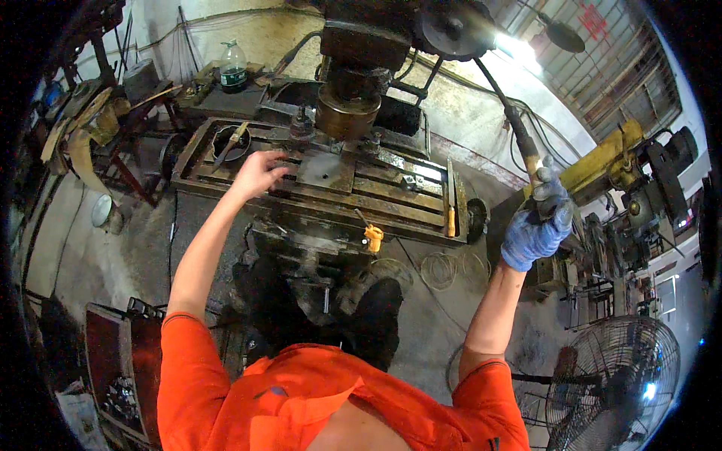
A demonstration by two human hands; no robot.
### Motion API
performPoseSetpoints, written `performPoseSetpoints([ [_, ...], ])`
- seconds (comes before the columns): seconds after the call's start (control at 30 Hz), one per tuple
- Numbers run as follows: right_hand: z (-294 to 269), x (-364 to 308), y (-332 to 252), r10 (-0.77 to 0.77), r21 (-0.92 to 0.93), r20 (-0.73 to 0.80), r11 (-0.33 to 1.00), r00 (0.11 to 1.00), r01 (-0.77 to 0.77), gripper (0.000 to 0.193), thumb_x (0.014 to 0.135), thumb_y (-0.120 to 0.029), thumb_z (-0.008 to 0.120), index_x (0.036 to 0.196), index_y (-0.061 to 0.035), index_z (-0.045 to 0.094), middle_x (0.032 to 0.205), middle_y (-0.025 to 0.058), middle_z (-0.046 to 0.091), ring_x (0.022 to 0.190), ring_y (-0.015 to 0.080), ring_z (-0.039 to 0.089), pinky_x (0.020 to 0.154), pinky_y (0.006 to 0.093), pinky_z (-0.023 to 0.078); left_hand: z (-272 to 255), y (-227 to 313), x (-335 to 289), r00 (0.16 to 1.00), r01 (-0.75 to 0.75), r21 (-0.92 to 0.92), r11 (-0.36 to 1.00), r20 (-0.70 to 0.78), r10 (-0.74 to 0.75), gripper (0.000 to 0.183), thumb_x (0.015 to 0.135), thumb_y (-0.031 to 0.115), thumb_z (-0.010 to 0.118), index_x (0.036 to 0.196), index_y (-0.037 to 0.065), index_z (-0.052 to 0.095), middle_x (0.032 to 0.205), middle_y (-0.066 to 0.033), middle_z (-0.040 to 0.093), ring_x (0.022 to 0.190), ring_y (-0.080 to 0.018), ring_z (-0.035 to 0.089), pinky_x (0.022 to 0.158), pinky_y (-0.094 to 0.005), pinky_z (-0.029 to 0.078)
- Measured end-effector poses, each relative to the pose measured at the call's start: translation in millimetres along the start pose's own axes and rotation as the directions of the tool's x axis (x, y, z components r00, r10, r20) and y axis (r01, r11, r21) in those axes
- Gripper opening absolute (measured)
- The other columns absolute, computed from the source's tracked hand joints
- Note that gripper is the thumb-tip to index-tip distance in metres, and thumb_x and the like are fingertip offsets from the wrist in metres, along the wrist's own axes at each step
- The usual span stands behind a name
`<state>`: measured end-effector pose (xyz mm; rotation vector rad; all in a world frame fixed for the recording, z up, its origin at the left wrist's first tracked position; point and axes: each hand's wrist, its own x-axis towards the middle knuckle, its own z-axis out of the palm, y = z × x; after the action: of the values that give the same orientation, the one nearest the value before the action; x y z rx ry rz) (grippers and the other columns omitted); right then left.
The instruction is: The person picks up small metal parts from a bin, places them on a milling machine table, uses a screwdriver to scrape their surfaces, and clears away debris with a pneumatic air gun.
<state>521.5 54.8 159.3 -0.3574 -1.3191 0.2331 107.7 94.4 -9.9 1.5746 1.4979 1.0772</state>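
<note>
Over the slotted machine table (398,206), my bare left hand (261,174) hovers with nothing in it, its fingers loosely bent and the thumb apart. Beside it on the table sits a dark bowl with a brush (233,141) lying across it. A round metal spindle head (348,110) hangs above the middle of the table, and a pale, wet-looking workpiece (323,170) lies below it. Raised at the right, my right hand (540,222) wears a blue glove. Its fingers are closed round the lower end of a long machine lever (519,124).
A yellow-handled file-like tool (450,203) lies along the table's right end. An orange object (373,238) sits at its front edge. A large fan (617,379) stands lower right, a yellow machine arm (602,161) behind my right hand. A green-tinted bottle (233,69) stands back left.
</note>
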Motion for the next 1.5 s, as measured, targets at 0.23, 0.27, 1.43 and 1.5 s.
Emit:
performPoseSetpoints([
  [0.23,-0.3,-9.7,6.9,-0.037,-0.007,0.003,0.999,0.999,0.037,0.040,0.086,-0.034,0.044,0.072,0.0015,0.056,0.077,0.0122,0.057,0.080,0.0232,0.052,0.087,0.0414,0.035,-57.7,-7.4,-57.3,0.990,-0.033,0.014,0.999,-0.134,0.035,0.034,0.079,0.006,0.059,0.110,-0.007,0.052,0.077,-0.0089,0.062,0.059,-0.0095,0.055,0.046,-0.0246,0.045],
  [0.27,1.0,-10.5,6.7,-0.046,-0.012,0.008,0.999,0.999,0.046,0.040,0.086,-0.034,0.044,0.071,0.0012,0.055,0.076,0.0120,0.057,0.080,0.0234,0.052,0.086,0.0408,0.036,-66.2,-15.4,-62.8,0.989,-0.014,0.006,1.000,-0.149,0.015,0.035,0.079,0.005,0.059,0.110,-0.008,0.051,0.076,-0.0091,0.062,0.058,-0.0096,0.055,0.046,-0.0247,0.045],
  [1.43,-34.0,-9.4,0.2,0.178,-0.133,-0.130,0.972,0.975,-0.195,0.039,0.082,-0.025,0.045,0.099,0.0073,0.057,0.106,0.0193,0.056,0.103,0.0291,0.049,0.096,0.0444,0.030,-278.5,-111.3,-490.1,0.157,0.572,-0.040,0.820,-0.975,-0.158,0.037,0.072,0.006,0.056,0.108,-0.002,0.057,0.078,-0.0128,0.062,0.065,-0.0131,0.057,0.060,-0.0262,0.045],
  [1.5,-60.4,3.7,19.1,-0.093,-0.552,0.049,0.827,0.994,0.105,0.028,0.083,-0.019,0.046,0.093,0.0034,0.059,0.091,0.0142,0.058,0.084,0.0250,0.052,0.081,0.0399,0.035,-274.7,-133.9,-546.3,0.108,0.552,-0.100,0.828,-0.976,-0.190,0.045,0.069,0.004,0.055,0.113,-0.002,0.053,0.078,-0.0128,0.062,0.064,-0.0137,0.058,0.060,-0.0261,0.046],
])
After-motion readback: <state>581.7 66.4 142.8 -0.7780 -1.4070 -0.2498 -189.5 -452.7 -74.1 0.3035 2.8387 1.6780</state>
